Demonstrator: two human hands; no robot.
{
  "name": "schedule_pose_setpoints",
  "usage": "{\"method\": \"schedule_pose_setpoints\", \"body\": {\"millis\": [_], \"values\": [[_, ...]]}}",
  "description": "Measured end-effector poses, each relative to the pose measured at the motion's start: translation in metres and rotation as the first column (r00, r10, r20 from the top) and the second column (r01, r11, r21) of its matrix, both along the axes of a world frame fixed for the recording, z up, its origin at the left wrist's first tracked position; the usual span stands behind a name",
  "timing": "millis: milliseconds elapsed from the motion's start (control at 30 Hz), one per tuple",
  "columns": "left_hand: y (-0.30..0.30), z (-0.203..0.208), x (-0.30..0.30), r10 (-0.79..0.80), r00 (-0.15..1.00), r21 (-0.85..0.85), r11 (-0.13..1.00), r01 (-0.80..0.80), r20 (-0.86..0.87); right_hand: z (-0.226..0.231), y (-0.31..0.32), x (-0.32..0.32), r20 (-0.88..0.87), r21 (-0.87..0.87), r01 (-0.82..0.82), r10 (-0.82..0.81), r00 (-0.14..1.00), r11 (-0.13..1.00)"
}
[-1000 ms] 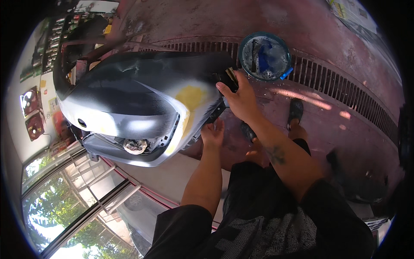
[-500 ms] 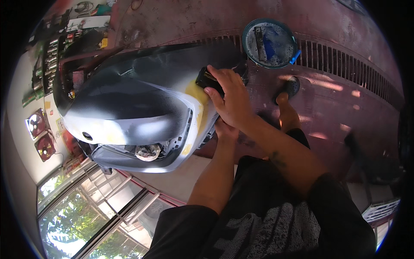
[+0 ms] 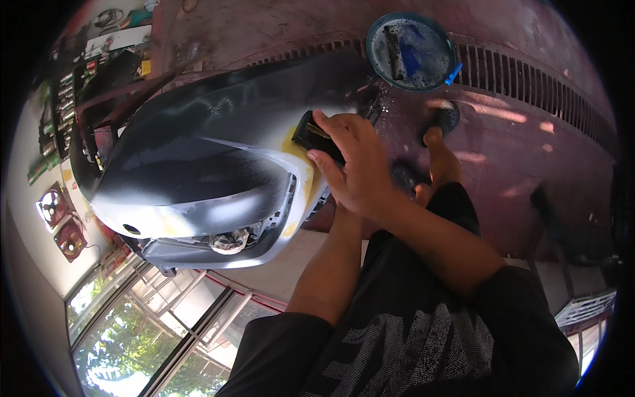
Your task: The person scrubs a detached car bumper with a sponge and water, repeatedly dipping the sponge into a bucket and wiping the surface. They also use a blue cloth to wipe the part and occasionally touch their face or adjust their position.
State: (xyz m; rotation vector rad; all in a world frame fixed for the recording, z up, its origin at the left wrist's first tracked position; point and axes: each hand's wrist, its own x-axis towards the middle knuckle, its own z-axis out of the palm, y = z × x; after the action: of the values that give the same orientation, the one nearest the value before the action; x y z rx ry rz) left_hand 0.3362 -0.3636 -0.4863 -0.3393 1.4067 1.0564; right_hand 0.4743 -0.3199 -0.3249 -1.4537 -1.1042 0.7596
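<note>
A large car bumper [image 3: 218, 142], grey and black with whitish areas, lies in front of me to the left. Yellow filler patches [image 3: 289, 141] show along its right side. My right hand [image 3: 360, 162] is closed around a black sanding block [image 3: 317, 140], thumb and fingers on opposite edges, and the block rests over a yellow patch. My left forearm [image 3: 329, 271] reaches up beneath the right wrist toward the bumper's near edge. The left hand itself is hidden behind the right hand, so its fingers cannot be seen. A crumpled wrapped round piece [image 3: 228, 240] sits in the bumper's opening.
A round tub [image 3: 411, 83] of soapy water, holding a dark strip and something blue, stands beyond the bumper's right end. Beside it runs a slotted floor drain [image 3: 522, 79]. My feet, one in a dark sandal [image 3: 449, 119], are on the reddish floor. Windows [image 3: 142, 324] lie lower left.
My right hand has slid the sanding block slightly left on the bumper. The left hand, partly visible before, is now hidden. The view has shifted, bringing my other foot into sight.
</note>
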Motion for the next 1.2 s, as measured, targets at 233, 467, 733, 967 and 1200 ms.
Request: {"method": "schedule_pose_setpoints", "body": {"millis": [233, 467, 733, 967, 1200], "values": [[0.001, 0.002, -0.001, 0.013, 0.999, -0.018, 1.000, -0.014, -0.034, -0.024, 0.028, 0.006, 0.089, 0.069, 0.052, -0.059, 0.994, 0.996], [0.003, 0.002, -0.003, 0.066, 0.987, -0.125, 0.989, -0.085, -0.145, -0.040, 0.030, 0.029, 0.184, 0.186, -0.142, 0.107, 0.977, 0.972], [-0.026, -0.057, -0.040, -0.030, 0.991, 0.235, 0.972, 0.000, 0.127, 0.002, 0.026, 0.005, 0.207, 0.355, -0.256, 0.191, 0.959, 0.899], [0.005, -0.004, 0.004, 0.001, 1.000, 0.128, 0.992, -0.002, 0.010, -0.075, 0.012, 0.029, 0.143, 0.246, -0.164, 0.131, 0.981, 0.955], [0.005, 0.020, 0.017, 0.009, 0.989, -0.073, 0.997, -0.020, -0.151, -0.055, 0.027, 0.039, 0.183, 0.296, -0.312, 0.267, 0.946, 0.903]]}}
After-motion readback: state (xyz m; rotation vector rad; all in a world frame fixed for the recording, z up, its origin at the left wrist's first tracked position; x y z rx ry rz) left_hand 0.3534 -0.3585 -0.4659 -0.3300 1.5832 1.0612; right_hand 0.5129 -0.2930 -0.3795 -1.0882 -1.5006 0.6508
